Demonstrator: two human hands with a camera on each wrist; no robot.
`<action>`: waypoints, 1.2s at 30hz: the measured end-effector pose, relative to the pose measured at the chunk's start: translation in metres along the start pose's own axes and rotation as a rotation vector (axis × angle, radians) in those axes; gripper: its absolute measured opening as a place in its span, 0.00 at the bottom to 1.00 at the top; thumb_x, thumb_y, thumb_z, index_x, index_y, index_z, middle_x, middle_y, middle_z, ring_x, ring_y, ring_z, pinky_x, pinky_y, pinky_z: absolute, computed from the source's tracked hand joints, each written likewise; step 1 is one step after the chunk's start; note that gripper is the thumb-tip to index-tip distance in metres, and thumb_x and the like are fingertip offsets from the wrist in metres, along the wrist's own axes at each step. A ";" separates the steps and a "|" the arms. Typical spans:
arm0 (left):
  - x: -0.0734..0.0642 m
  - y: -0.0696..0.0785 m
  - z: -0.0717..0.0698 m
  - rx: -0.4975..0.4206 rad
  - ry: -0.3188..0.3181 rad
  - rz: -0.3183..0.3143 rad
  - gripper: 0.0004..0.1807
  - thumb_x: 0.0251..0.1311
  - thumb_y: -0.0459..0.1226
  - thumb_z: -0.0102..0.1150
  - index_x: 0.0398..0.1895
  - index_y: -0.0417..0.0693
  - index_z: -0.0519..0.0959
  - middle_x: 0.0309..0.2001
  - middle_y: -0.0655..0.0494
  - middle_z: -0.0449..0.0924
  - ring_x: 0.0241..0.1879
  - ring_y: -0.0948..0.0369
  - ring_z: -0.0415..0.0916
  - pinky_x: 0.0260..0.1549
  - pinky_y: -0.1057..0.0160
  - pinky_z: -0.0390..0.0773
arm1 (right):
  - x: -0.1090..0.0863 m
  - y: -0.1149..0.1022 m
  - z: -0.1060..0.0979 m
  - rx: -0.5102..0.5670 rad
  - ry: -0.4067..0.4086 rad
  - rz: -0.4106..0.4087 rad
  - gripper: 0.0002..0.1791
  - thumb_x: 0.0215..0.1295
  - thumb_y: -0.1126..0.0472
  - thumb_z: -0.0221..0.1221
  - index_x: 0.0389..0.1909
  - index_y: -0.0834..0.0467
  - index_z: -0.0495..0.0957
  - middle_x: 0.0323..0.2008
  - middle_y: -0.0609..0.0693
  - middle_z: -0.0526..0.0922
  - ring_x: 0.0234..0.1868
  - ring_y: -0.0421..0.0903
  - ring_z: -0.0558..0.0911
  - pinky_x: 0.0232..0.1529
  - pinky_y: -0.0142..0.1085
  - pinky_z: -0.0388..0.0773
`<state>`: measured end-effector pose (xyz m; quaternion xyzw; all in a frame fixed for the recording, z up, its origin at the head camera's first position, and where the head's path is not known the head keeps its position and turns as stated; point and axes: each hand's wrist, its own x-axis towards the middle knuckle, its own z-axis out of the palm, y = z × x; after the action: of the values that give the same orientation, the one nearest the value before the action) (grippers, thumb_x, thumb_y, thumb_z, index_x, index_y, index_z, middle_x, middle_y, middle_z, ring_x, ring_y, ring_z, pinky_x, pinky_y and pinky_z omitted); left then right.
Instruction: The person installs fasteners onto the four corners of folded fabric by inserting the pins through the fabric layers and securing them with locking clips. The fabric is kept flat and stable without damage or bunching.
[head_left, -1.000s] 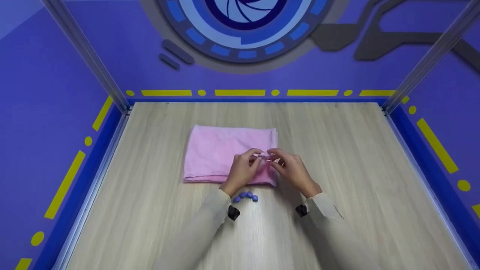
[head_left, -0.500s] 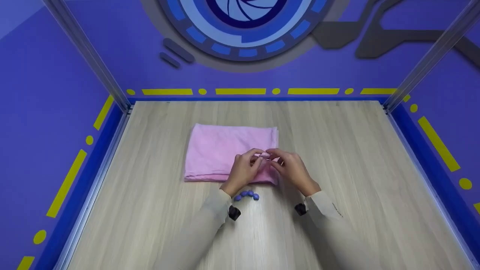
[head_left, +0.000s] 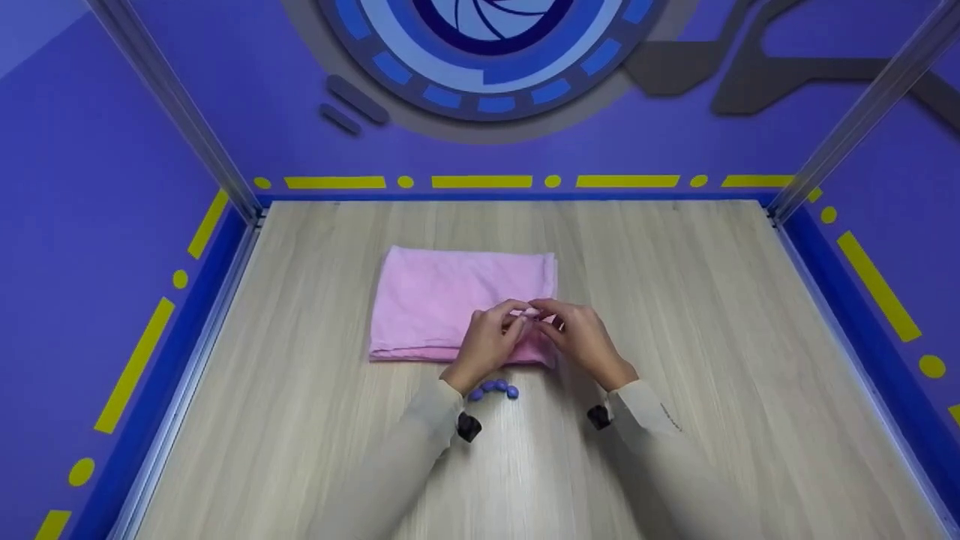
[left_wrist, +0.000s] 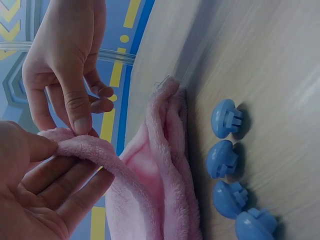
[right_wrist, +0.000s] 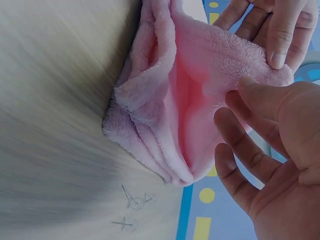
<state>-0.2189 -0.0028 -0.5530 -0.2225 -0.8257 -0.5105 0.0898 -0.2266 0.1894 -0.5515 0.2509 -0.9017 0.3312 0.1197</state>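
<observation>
The left hand (head_left: 484, 339) and right hand (head_left: 587, 340) pinch the folded pink fleece cloth (head_left: 431, 296), which may slip if either loosens.

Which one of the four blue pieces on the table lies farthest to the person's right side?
It is the right-end blue piece in the curved row before the pink cloth; the other three blue pieces all lie to its left.

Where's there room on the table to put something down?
Bare table: left of the pink cloth to the left wall, and behind the cloth to the back wall. Crowded: where the left hand and right hand hold the cloth, the four blue pieces in front, and clear pins on its right.
</observation>
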 end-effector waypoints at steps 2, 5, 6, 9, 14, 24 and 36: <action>-0.002 0.000 0.000 -0.006 -0.004 -0.002 0.08 0.70 0.30 0.60 0.46 0.43 0.86 0.42 0.50 0.90 0.44 0.60 0.88 0.44 0.62 0.86 | 0.000 -0.001 0.001 -0.006 -0.005 -0.001 0.15 0.62 0.67 0.71 0.50 0.58 0.87 0.39 0.51 0.90 0.34 0.46 0.86 0.33 0.41 0.85; -0.004 0.000 -0.001 -0.012 -0.015 -0.013 0.08 0.70 0.30 0.59 0.46 0.43 0.86 0.41 0.51 0.90 0.43 0.60 0.88 0.43 0.62 0.86 | 0.000 -0.001 0.003 -0.013 -0.010 0.002 0.11 0.63 0.67 0.70 0.47 0.58 0.87 0.38 0.51 0.90 0.33 0.47 0.86 0.33 0.42 0.86; -0.005 -0.001 -0.001 -0.018 -0.020 -0.017 0.08 0.70 0.30 0.59 0.46 0.43 0.86 0.40 0.50 0.90 0.43 0.60 0.88 0.42 0.62 0.86 | -0.001 -0.001 0.003 -0.015 -0.011 0.003 0.11 0.63 0.66 0.70 0.46 0.58 0.87 0.37 0.51 0.90 0.32 0.47 0.86 0.33 0.42 0.86; -0.007 -0.001 -0.003 -0.035 -0.038 -0.033 0.09 0.71 0.31 0.59 0.49 0.44 0.86 0.39 0.50 0.90 0.42 0.60 0.88 0.40 0.64 0.85 | -0.002 -0.001 0.004 -0.012 -0.009 0.005 0.08 0.63 0.66 0.70 0.43 0.57 0.88 0.35 0.50 0.90 0.30 0.46 0.86 0.33 0.42 0.85; -0.010 -0.002 -0.011 -0.026 -0.068 -0.063 0.11 0.71 0.32 0.59 0.52 0.45 0.85 0.40 0.52 0.90 0.42 0.61 0.88 0.41 0.65 0.85 | -0.004 0.000 0.005 -0.003 0.004 -0.001 0.05 0.64 0.65 0.70 0.40 0.56 0.87 0.33 0.48 0.90 0.29 0.44 0.85 0.32 0.43 0.85; -0.027 -0.010 -0.038 0.142 -0.128 -0.023 0.07 0.66 0.32 0.64 0.45 0.43 0.86 0.25 0.58 0.86 0.24 0.67 0.79 0.30 0.65 0.79 | -0.004 0.004 0.002 -0.001 0.011 -0.006 0.05 0.64 0.66 0.70 0.40 0.57 0.87 0.33 0.48 0.89 0.29 0.44 0.85 0.31 0.43 0.85; -0.064 -0.021 -0.053 0.339 -0.451 -0.174 0.13 0.51 0.37 0.77 0.39 0.45 0.86 0.32 0.52 0.85 0.30 0.64 0.73 0.31 0.63 0.75 | -0.006 0.006 0.002 0.023 -0.002 0.001 0.06 0.66 0.68 0.68 0.41 0.56 0.86 0.34 0.50 0.89 0.31 0.44 0.85 0.33 0.43 0.86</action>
<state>-0.1763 -0.0756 -0.5690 -0.2408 -0.9143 -0.3087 -0.1042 -0.2247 0.1938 -0.5582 0.2522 -0.8981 0.3413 0.1156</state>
